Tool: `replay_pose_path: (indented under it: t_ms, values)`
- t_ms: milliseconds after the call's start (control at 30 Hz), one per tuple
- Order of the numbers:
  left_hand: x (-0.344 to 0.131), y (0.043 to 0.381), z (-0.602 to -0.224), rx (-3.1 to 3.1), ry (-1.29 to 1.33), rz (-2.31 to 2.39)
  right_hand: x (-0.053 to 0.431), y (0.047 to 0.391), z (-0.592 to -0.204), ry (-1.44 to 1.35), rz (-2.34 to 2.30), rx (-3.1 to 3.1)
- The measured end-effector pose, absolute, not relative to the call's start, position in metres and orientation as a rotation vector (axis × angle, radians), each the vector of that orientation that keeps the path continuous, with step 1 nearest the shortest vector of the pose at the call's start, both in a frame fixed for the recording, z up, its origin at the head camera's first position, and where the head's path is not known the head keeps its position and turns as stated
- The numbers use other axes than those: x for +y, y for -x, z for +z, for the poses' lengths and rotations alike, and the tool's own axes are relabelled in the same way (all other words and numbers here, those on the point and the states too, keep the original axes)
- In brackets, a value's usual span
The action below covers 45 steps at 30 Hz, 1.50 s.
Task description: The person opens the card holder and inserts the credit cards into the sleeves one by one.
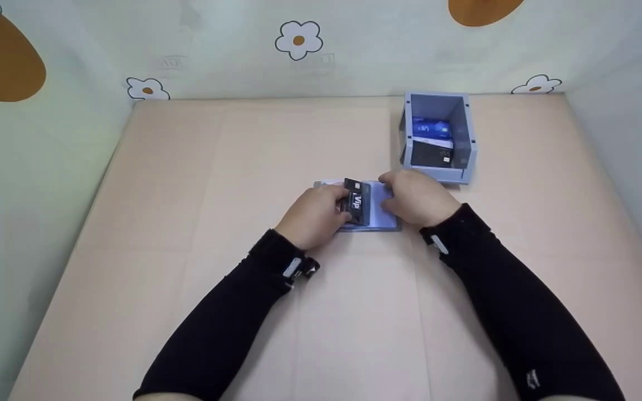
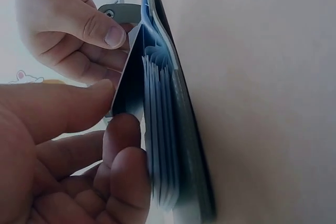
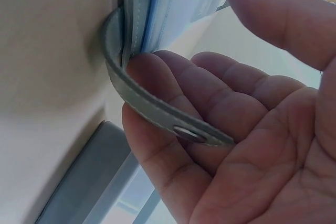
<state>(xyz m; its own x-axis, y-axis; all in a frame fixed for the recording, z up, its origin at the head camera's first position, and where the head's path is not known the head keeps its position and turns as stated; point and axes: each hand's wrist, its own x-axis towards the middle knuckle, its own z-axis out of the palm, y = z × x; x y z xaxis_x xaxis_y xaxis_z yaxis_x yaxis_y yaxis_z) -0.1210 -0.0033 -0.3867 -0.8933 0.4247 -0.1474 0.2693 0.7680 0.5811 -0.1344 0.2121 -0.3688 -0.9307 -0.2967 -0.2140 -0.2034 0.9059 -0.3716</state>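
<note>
Left hand (image 1: 312, 217), fingers pinching a tilted black card (image 1: 359, 206) at a card holder (image 1: 381, 209), right hand (image 1: 418, 197), fingers loosely bent, holder's strap (image 3: 139, 98) across them, bin (image 1: 444, 176) nearby.

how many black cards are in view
2: one black card pinched by the left hand at the open card holder, another black card in the grey-blue box. More may be hidden in the holder or box.

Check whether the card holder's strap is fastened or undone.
Undone: the strap curves away from the card holder, its snap end free by the right hand.
</note>
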Motion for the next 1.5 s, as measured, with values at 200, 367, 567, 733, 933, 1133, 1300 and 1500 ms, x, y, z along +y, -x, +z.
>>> replay_pose_path:
  t_ms: [200, 367, 567, 733, 933, 1133, 1300, 1500]
  values:
    - [-0.0030, 0.1209, -0.3865, 2.676, -0.609, 0.795, 0.2127, 0.1348, -0.3689, 0.391, -0.506, 2.811]
    - [-0.0016, 0.1192, -0.3846, 2.650, -0.594, 0.785, 0.2127, 0.1346, -0.3687, 0.399, -0.501, 2.808]
    - [-0.0007, 0.1190, -0.3847, 2.642, -0.609, 0.785, 0.2125, 0.1349, -0.3688, 0.397, -0.491, 2.810]
    - [-0.0004, 0.1187, -0.3862, 2.675, -0.663, 0.754, 0.2129, 0.1349, -0.3693, 0.407, -0.486, 2.818]
    - [0.0005, 0.1185, -0.3893, 2.716, -0.688, 0.753, 0.2123, 0.1347, -0.3685, 0.396, -0.495, 2.814]
    - [0.0014, 0.1184, -0.3902, 2.734, -0.669, 0.762, 0.2113, 0.1348, -0.3679, 0.392, -0.494, 2.812]
    - [0.0033, 0.1176, -0.3898, 2.730, -0.661, 0.779, 0.2109, 0.1353, -0.3682, 0.390, -0.485, 2.816]
    - [0.0054, 0.1161, -0.3888, 2.723, -0.654, 0.780, 0.2107, 0.1356, -0.3684, 0.388, -0.476, 2.815]
